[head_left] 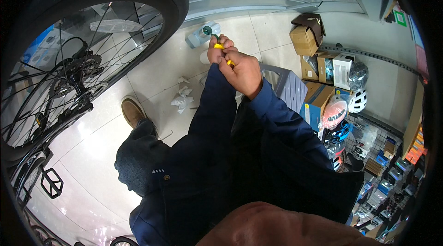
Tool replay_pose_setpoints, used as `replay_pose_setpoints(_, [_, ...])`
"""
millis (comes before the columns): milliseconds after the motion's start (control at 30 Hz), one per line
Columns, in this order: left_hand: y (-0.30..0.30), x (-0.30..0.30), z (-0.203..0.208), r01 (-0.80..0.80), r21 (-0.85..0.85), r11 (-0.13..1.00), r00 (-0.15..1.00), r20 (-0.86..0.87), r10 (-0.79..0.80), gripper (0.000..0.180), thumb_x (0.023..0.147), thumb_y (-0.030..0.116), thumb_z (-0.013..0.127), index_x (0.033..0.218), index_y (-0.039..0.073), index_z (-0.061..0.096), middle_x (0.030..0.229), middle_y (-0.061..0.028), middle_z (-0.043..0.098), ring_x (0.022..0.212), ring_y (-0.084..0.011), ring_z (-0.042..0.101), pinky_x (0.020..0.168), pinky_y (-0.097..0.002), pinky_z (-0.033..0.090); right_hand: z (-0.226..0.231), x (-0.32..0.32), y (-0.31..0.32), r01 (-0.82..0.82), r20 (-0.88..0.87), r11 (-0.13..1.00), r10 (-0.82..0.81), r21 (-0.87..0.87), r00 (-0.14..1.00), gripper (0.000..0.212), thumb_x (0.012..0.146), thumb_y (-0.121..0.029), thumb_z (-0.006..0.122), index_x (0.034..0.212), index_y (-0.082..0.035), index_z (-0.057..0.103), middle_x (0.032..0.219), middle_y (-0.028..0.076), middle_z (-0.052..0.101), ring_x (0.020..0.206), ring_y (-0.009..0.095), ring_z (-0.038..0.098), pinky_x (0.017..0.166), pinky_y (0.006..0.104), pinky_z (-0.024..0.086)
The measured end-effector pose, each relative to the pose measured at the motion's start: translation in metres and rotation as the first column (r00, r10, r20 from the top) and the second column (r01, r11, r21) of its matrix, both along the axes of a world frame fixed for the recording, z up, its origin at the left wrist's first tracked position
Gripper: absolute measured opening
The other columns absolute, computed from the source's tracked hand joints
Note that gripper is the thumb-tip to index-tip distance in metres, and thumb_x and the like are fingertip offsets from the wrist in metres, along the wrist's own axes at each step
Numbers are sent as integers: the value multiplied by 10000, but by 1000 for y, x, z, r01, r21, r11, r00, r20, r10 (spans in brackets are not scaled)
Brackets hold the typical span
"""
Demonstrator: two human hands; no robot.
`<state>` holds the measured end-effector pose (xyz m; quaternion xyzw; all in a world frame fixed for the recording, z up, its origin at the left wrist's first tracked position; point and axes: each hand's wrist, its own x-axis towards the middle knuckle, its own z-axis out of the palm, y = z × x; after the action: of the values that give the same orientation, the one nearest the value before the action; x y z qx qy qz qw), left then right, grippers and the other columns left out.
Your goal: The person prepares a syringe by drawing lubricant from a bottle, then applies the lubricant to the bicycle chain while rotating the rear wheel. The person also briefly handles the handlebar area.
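Note:
My left hand (215, 52) and my right hand (244, 70) are close together in front of me, at arm's length over the tiled floor. Both are closed. A small yellow piece with a dark green end (219, 46) shows between the fingers of the left hand. Out of the right hand's grip sticks a short yellow tip (231, 63). Whether these are one thing or two is hidden by the fingers. Just past the left hand stands a pale translucent bottle (198, 37) with a round green top, on the floor by the wall.
A bicycle wheel (177, 13) with its black tyre and sprockets fills the upper left, a pedal (51, 183) below it. Crumpled white paper (182, 100) lies on the floor. To the right are a grey plastic stool (290, 90), cardboard boxes (302, 38), helmets (357, 101) and crowded shelves.

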<state>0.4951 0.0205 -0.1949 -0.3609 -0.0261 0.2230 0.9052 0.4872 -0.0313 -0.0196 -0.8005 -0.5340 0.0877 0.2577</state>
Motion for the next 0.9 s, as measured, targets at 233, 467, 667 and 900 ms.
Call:
replay_pose_setpoints(233, [0, -1, -4, 14, -7, 1000, 999, 34, -14, 348, 1027, 424, 608, 944, 101, 507, 836, 15, 538, 720, -152, 505, 618, -285, 454, 2, -2, -2, 3, 4, 1000, -3, -6, 1000, 187, 863, -146, 761, 794, -21, 640, 743, 204, 659, 659, 400, 659, 609, 407, 538])
replay_pose_setpoints(467, [-1, 1, -8, -5, 8, 1000, 996, 87, 4, 339, 1004, 406, 641, 941, 97, 517, 838, 14, 542, 718, -152, 504, 625, -288, 459, 2, -4, -3, -5, -9, 1000, 5, -1, 1000, 188, 865, -139, 761, 791, -20, 636, 739, 205, 653, 653, 398, 653, 607, 402, 535])
replay_pose_setpoints(667, [-4, 1, -6, -33, 62, 998, 996, 85, 28, 304, 986, 343, 668, 943, 74, 534, 817, 9, 537, 723, -133, 510, 616, -263, 469, 3, -4, -7, 6, -22, 1000, -5, 12, 1000, 188, 865, -130, 758, 790, -16, 629, 732, 211, 641, 650, 400, 645, 611, 407, 532])
replay_pose_setpoints(900, [-3, -1, 2, -30, 50, 998, 1000, 10, 30, 275, 961, 291, 679, 1011, 42, 573, 833, 5, 544, 705, -130, 515, 621, -257, 473, 4, -3, -7, -10, -15, 1000, 10, 16, 1000, 194, 870, -134, 755, 795, -10, 626, 736, 212, 635, 646, 396, 639, 615, 403, 530])
